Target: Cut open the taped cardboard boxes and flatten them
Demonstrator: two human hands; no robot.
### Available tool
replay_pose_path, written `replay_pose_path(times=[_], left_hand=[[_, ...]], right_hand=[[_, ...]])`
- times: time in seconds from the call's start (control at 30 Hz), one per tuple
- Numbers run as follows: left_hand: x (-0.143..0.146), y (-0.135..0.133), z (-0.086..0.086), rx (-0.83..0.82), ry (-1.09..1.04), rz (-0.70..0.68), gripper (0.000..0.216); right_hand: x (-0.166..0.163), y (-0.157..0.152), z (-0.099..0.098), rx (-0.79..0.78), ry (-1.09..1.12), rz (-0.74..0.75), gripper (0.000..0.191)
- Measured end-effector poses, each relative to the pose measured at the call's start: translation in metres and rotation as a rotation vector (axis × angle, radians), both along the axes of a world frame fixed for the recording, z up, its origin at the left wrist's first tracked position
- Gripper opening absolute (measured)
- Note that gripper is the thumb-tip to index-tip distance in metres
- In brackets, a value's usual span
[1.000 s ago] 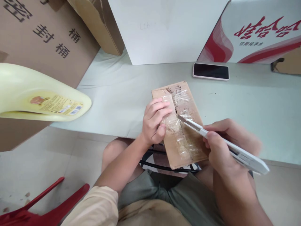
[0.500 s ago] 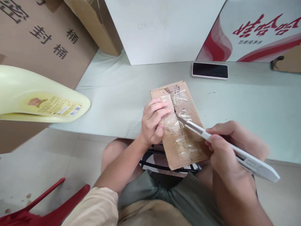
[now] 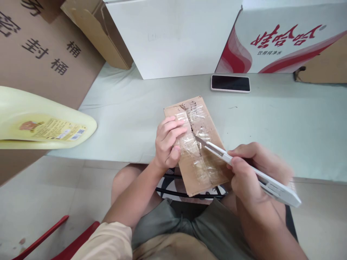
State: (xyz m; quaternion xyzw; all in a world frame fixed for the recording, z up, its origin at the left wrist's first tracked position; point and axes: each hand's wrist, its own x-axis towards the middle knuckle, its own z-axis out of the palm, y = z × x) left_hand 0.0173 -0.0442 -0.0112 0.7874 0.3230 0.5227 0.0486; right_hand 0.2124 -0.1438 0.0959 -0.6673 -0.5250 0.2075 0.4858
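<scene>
A small brown cardboard box [image 3: 188, 177], its top crossed by clear, wrinkled tape, lies tilted on the table's front edge and juts out over my lap. My left hand [image 3: 168, 142] grips its left side, fingers across the top and thumb lower down by the edge. In my right hand [image 3: 251, 171] is a white utility knife [image 3: 219, 151], blade out. The blade tip touches the middle seam of the box, where the tape is torn and a dark gap shows towards the far end. The box's underside is hidden.
Beyond the box a phone [image 3: 230, 83] lies on the pale cloth-covered table [image 3: 130, 122]. Large white cartons [image 3: 176, 39] stand along the back. At left are a pale yellow bottle [image 3: 46, 122] and a big brown carton [image 3: 59, 32]. A red chair [image 3: 46, 234] is low at left.
The whole scene has slid left in view as the camera turned right. Both hands keep their holds, and the blade tip stays at nearly the same spot on the seam.
</scene>
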Motion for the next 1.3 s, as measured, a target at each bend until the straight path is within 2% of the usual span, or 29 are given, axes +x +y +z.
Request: replay_pose_path(times=[0.3, 0.57, 0.8, 1.03, 1.2, 1.3], left_hand=[[0.0, -0.001, 0.0, -0.019, -0.037, -0.021, 0.046], [0.002, 0.0, 0.001, -0.01, -0.049, -0.026, 0.045], [0.003, -0.001, 0.0, -0.01, -0.047, -0.013, 0.045], [0.003, 0.0, 0.002, 0.002, -0.042, -0.02, 0.044], [0.002, 0.0, 0.001, -0.001, -0.029, -0.006, 0.045], [0.002, 0.0, 0.0, 0.0, -0.009, 0.017, 0.047]], right_hand=[[0.003, 0.013, 0.001, -0.107, 0.009, 0.182, 0.018], [0.002, 0.001, 0.006, 0.011, -0.105, 0.042, 0.017], [0.003, 0.008, 0.009, 0.006, -0.182, 0.308, 0.016], [0.011, 0.003, -0.008, 0.3, -0.258, 0.193, 0.015], [0.011, 0.008, -0.004, 0.217, -0.254, 0.301, 0.019], [0.015, 0.007, 0.002, 0.266, -0.244, 0.35, 0.021]])
